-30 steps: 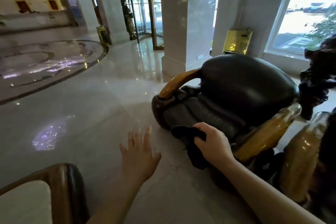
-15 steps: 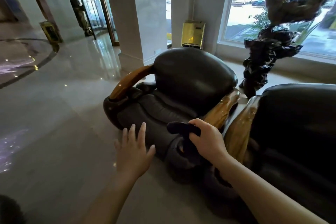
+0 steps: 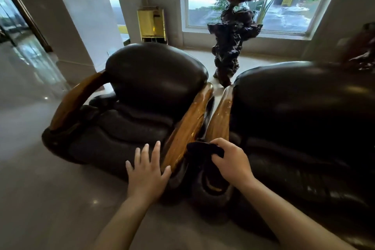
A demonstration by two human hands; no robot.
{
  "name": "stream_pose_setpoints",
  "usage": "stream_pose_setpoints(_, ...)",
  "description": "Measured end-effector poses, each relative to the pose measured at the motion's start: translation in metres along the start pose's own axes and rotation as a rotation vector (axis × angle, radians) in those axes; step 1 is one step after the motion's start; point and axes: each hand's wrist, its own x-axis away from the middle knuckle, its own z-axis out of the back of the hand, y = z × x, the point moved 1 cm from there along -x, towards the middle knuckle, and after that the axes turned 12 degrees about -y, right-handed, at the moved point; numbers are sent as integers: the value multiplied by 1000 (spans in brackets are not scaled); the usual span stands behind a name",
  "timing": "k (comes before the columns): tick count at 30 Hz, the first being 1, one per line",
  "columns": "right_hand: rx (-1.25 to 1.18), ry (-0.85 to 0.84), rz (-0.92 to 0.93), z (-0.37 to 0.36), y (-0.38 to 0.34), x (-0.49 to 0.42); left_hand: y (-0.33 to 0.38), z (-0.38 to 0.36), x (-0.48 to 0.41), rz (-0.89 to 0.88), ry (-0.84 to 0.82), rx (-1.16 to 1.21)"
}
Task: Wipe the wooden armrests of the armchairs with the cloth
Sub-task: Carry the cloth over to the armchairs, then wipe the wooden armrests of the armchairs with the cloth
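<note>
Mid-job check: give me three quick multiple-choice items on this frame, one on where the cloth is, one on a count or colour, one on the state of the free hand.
1. Where is the cloth?
A. on the floor
B. in the right hand, at the front of the two middle armrests
C. on the windowsill

2. How many wooden armrests show?
A. one
B. three
C. five

3. The left hand is:
A. open, empty
B. fisted on a bottle
C. out of view

Answers: 1 B, fingers grip the dark cloth there. 2 B, one far left, two side by side in the middle. 3 A, fingers are spread.
</note>
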Motion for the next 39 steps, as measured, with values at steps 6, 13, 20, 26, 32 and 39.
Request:
stream_pose_setpoints(6, 19, 72, -139, -1, 34, -27, 14, -22, -66, -156, -93, -26)
stream_pose_setpoints(13, -10, 136, -237, -15, 89, -57, 25, -64, -125, -255, -182, -50)
stream_pose_setpoints(20, -66, 78, -294, -43, 173, -111, 42, -133, -175, -227, -270, -34)
stream_pose_setpoints(26, -111, 6, -310, -55, 238, -151, 71, -189, -208, -141, -291, -31)
stream_pose_setpoints(32, -177, -49, -335, -68, 285, -181, 89, -248, -235, -105, -329, 40)
stream_pose_setpoints(39, -215, 54, -267, -95, 316, -227, 100, -307, -283, -119, -293, 91)
